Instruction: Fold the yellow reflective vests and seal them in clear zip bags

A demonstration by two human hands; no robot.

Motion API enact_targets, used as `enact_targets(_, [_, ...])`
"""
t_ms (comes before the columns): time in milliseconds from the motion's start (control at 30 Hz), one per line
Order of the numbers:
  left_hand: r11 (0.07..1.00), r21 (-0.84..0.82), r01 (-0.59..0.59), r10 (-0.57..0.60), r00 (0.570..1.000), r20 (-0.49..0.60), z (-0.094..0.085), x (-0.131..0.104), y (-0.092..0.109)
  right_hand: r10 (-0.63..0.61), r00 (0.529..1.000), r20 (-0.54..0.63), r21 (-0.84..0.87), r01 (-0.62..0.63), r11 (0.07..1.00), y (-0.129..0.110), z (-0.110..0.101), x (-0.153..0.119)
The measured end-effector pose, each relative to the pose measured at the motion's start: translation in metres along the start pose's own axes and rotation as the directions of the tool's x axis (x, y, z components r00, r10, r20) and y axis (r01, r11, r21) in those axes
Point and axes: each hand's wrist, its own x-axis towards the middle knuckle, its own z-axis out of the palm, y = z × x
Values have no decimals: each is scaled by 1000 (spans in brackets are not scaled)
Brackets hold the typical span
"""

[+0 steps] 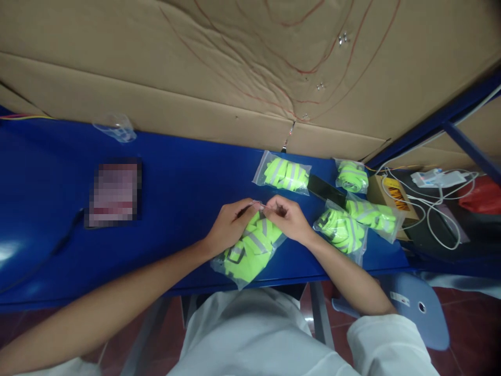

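The wearer's left hand (229, 224) and right hand (288, 218) pinch the upper edge of a clear plastic bag of neon reflective straps (252, 250) at the blue table's (176, 172) front edge, fingertips close together, edge-handling apparently in hand, calling for steady two-sided finger control.

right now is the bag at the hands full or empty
The bag is full: yellow-green strapping with grey stripes shows through its clear plastic, below the left hand and right hand.
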Motion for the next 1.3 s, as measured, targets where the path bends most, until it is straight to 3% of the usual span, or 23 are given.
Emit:
enact_targets(200, [967, 223, -127, 122, 992, 34, -7, -5, 13, -29, 999, -19, 40, 30, 999, -1, 4, -2])
enact_targets(367, [969, 203, -142, 136, 990, 43, -7, -1, 11, -46, 999, -25, 37, 47, 998, -3, 7, -4])
enact_targets(500, [999, 46, 1, -7, 992, 123, -13, 8, 8, -96, 987, -131, 31, 101, 994, -5, 5, -4])
enact_targets(567, [991, -72, 111, -89, 960, 264, -22, 13, 10, -110, 961, -252, 40, 123, 992, -7, -1, -2])
enact_targets(667, [970, -171, 174, -84, 896, 436, -37, 18, 16, -141, 907, -397, 38, 169, 985, -8, -13, 3])
enact_targets(733, [979, -155, 133, -64, 921, 385, -44, 21, 20, -182, 865, -468, 13, 212, 977, -8, -22, 6])
enact_targets(767, [987, -133, 92, -49, 953, 299, -46, 22, 21, -206, 841, -500, -11, 232, 973, -8, -27, 7])
enact_targets(833, [999, -14, -39, 39, 999, 34, -48, 24, 25, -259, 803, -537, -90, 250, 964, -8, -38, 6])
enact_targets(867, [987, 115, -111, 123, 987, -101, -47, 25, 26, -287, 798, -530, -154, 242, 958, -9, -45, 4])
enact_targets(900, [944, 284, -169, 230, 954, -195, -46, 26, 28, -317, 805, -501, -239, 223, 945, -10, -54, 1])
enact_targets(933, [862, 466, -203, 336, 915, -223, -45, 28, 30, -345, 824, -450, -343, 197, 918, -12, -65, -2])
enact_targets(967, [749, 627, -216, 413, 891, -187, -43, 29, 30, -364, 848, -386, -459, 166, 873, -13, -78, -6])
enact_targets(1033, [523, 818, -238, 460, 887, -36, -38, 31, 28, -343, 900, -271, -678, 74, 732, -12, -109, -12])
enact_targets(1100, [384, 881, -275, 454, 887, 79, -34, 32, 20, -225, 926, -304, -803, -122, 584, -8, -144, -13])
enact_targets(1167, [318, 902, -293, 467, 876, 120, -32, 30, 9, -46, 876, -480, -803, -417, 426, 1, -177, -9])
enact_targets(1233, [290, 910, -297, 489, 863, 125, -32, 28, -2, 50, 826, -561, -761, -539, 362, 12, -203, -1])
enact_targets(1300, [283, 910, -304, 505, 854, 128, -33, 26, -10, 125, 814, -568, -743, -572, 348, 21, -219, 8])
